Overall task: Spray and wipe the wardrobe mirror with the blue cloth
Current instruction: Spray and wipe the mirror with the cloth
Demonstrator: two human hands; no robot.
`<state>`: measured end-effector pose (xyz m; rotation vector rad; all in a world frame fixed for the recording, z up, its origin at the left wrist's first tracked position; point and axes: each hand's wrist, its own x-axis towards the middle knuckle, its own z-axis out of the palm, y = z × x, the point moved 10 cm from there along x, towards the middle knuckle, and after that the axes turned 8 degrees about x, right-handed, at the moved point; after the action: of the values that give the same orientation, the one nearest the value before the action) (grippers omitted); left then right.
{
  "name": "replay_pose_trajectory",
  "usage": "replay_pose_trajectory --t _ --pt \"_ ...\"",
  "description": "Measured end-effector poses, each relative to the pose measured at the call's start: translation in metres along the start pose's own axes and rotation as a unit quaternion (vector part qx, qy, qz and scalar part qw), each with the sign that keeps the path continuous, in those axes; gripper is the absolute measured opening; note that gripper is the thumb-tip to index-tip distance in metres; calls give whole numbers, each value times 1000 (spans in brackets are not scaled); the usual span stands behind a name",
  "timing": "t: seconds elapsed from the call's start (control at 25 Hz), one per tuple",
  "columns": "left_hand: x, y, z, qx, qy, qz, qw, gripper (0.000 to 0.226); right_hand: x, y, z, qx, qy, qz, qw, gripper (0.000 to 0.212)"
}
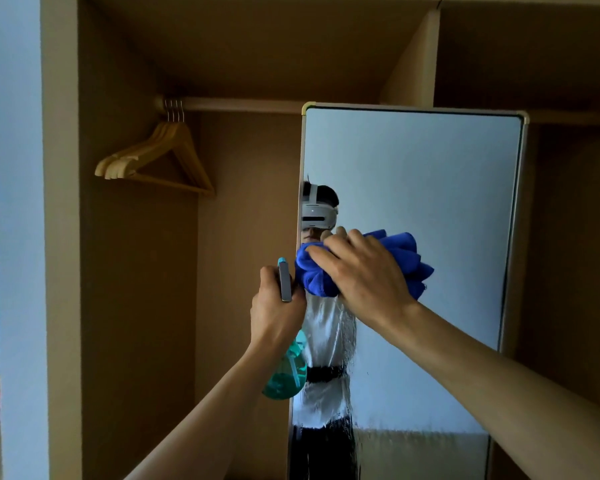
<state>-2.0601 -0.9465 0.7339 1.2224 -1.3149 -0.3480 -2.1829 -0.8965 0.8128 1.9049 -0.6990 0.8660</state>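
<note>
We see an open brown wardrobe with a rail across it. Wooden hangers hang bunched near the rail's left end. A tall mirror stands upright in it.

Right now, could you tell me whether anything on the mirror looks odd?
Only wet streaks running down the lower mirror, below the blue cloth; likely unwiped spray. Nothing looks damaged.
</note>
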Motion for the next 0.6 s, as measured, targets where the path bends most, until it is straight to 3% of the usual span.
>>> replay_pose_trajectory --t 0.36,0.6 --pt "-10 11 2 36 42 -4 998 26 54 83 -46 -26 9 66 997 43" --pt "-11 16 7 86 84 -13 993 18 23 80 -31 -15 13 24 1000 51"
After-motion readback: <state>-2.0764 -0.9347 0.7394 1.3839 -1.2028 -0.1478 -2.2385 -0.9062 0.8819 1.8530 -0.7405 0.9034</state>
